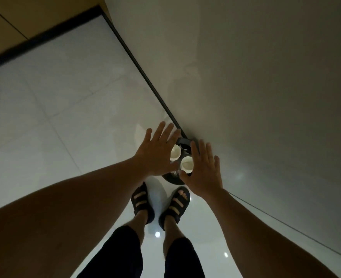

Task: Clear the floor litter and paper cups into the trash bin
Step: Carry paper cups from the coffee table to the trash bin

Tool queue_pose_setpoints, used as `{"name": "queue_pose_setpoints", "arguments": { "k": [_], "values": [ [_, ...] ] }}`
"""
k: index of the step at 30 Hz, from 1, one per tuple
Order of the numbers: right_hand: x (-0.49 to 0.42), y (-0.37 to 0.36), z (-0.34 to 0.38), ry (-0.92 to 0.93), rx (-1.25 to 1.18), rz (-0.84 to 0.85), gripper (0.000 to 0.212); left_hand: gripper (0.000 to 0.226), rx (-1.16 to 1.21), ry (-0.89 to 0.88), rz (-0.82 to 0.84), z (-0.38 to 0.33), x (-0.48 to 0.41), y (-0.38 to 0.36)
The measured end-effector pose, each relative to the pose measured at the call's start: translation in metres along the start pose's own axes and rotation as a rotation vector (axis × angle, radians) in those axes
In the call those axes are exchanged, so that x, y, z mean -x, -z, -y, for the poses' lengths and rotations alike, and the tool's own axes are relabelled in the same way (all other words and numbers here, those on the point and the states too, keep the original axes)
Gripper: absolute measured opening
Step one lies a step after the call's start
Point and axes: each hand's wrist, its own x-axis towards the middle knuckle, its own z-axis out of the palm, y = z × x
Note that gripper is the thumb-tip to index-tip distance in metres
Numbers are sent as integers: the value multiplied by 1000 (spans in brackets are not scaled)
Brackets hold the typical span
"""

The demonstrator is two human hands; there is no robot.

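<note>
The left hand [157,152] and right hand [202,173] were spread flat with straight fingers, holding nothing. Between them, lower down, two paper cups [186,163] stood mouth-up, seemingly inside the dark trash bin [184,141] against the wall [266,87].

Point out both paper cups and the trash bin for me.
Left paper cup [175,151]: head view, on its white inside.
Right paper cup [186,163]: head view, on its open mouth.
Trash bin [183,142]: head view, on its dark far rim.
</note>
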Motion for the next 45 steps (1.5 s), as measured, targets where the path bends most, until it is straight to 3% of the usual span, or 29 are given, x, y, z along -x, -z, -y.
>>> {"name": "queue_pose_setpoints", "arguments": {
  "k": [10, 19, 21, 22, 23, 25, 30, 37, 45],
  "values": [
    [135, 137, 54, -176, -54, -63, 94, 96, -17, -69, -102, -46, 119, 160],
    [289, 140, 119, -575, -199, -343, 91, 97, -188, -438, -102, -96, 209, 198],
    [293, 133, 121, -587, -194, -337, 90, 97, -170, -418, -55, -96, 216, 198],
    [382, 118, 129, -803, -236, -425, 90, 96, -275, -641, -27, -155, 257, 184],
    [413, 115, 132, -886, -269, -433, 90, 95, -317, -714, -20, -173, 270, 178],
    [425, 103, 126, -867, -281, -452, 89, 94, -328, -709, -11, -185, 279, 178],
    [572, 51, 133, -1194, -360, -571, 89, 93, -480, -1023, -49, -297, 362, 128],
    [794, -62, 174, -1587, -475, -641, 88, 91, -619, -1411, -13, -437, 553, 3],
    [994, -172, 238, -1977, -631, -673, 87, 88, -689, -1773, 86, -535, 749, -123]
  ]
}}
